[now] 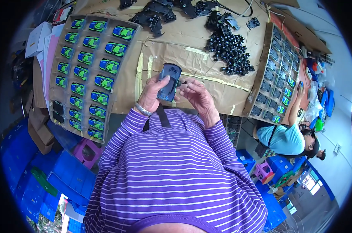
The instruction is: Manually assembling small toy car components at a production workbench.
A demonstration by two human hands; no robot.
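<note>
My left hand (pixel 149 96) is closed round a dark toy car body (pixel 169 82), thumb along its left side. The body is held above the cardboard-covered table, and a bluish patch shows at its lower end. On its right side, my right hand (pixel 200 99) has its fingers bent close together on a small black part (pixel 183 83). That part is too small to name, and whether it touches the body I cannot tell. Beyond my right hand lies a heap of small black wheels (pixel 231 52).
A tray (pixel 121 81) of blue-and-green toy cars stands at the left. Black plastic chassis parts (pixel 154 21) lie along the far side. At the right, another tray (pixel 257 90) holds dark chassis and several cars; a person in light blue (pixel 282 139) reaches toward it.
</note>
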